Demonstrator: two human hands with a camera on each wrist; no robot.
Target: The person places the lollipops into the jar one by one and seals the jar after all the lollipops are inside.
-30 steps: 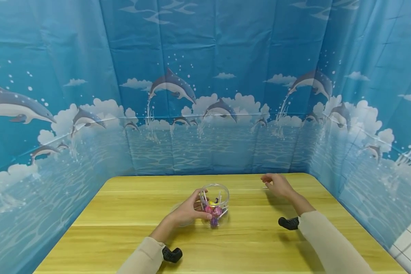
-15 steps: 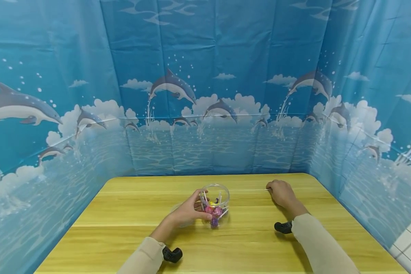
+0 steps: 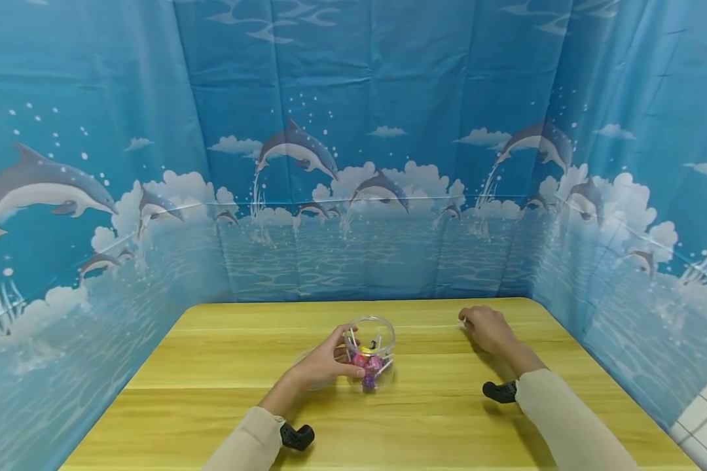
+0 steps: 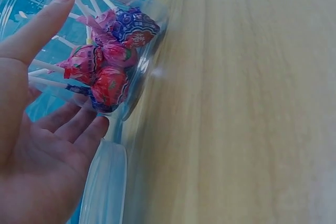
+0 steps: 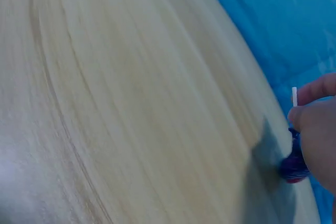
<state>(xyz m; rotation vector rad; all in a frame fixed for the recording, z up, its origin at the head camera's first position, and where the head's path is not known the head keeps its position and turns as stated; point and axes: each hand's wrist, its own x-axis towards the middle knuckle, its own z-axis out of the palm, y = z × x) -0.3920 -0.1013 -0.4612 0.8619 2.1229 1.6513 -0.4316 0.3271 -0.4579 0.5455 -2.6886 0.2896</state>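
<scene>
Around the side of a clear round plastic jar point(image 3: 369, 318), my left hand point(image 3: 321, 366) curls its thumb and fingers. Inside lie several lollipops point(image 4: 110, 85) in red, pink and purple wrappers, their white sticks leaning different ways. Far to the right, near the back of the table, my right hand point(image 3: 489, 329) pinches a lollipop point(image 5: 295, 163) by its white stick. That lollipop's dark blue and red head hangs just at or above the tabletop; contact cannot be made out. Part of its head is hidden behind the hand.
A clear round lid point(image 4: 107, 182) lies on the table beside the left hand, partly covered by it in the head view. The yellow wooden table point(image 3: 424, 418) has rounded back corners. A blue dolphin-print curtain point(image 3: 342, 261) stands behind and along the sides.
My right hand has come down to the table and taken hold of the lollipop stick, which has turned from lying flat to standing more upright. The left hand and jar have stayed still.
</scene>
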